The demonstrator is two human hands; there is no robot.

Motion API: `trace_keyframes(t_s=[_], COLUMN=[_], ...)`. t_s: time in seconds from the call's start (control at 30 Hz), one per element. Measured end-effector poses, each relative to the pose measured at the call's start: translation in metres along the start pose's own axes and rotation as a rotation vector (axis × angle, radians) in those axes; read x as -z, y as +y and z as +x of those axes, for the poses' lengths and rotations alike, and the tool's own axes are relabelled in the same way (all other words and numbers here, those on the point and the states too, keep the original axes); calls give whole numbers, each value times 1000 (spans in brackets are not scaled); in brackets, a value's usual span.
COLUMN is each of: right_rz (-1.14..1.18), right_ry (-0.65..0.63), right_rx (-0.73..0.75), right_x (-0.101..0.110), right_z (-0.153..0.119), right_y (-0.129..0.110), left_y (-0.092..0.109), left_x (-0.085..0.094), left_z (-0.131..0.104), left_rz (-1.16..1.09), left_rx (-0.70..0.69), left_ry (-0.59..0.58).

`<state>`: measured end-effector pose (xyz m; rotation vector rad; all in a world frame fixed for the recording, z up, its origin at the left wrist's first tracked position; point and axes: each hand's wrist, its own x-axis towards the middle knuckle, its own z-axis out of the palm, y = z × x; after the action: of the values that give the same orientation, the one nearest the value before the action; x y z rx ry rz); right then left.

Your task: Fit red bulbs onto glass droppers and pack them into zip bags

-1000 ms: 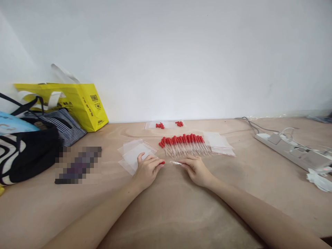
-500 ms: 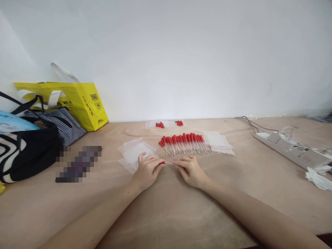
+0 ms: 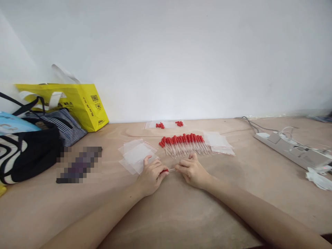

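Between my hands lies a thin clear tube with a red bulb at its left end. My left hand pinches the red bulb between thumb and fingers. The fingertips of my right hand are closed on the tube's right end. Just beyond, a row of red-topped clear droppers lies side by side on the table. Clear zip bags overlap to the left, and more bags lie right of the row.
At the back a clear bag holds small red pieces. Yellow, striped and black bags stand left, near a pixelated dark object. A power strip with cables and a crumpled white item lie right.
My left hand has moved slightly right and nearer to me, its fingers now covering more of the red bulb. The tube has shifted the same way, while my right hand has moved only a little.
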<state>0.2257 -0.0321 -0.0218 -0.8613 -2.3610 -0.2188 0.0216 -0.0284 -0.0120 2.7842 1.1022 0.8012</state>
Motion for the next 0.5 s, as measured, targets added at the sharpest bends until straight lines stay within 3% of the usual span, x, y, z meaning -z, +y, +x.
trace_keyframes(t_s=[0.5], right_rz=[99], right_ry=[2], right_rx=[-58], right_x=[-10], right_z=[3], right_y=[-12], left_y=[3], left_x=[-3], left_z=[-1], left_rz=[12], left_rx=[-36], left_ry=[12])
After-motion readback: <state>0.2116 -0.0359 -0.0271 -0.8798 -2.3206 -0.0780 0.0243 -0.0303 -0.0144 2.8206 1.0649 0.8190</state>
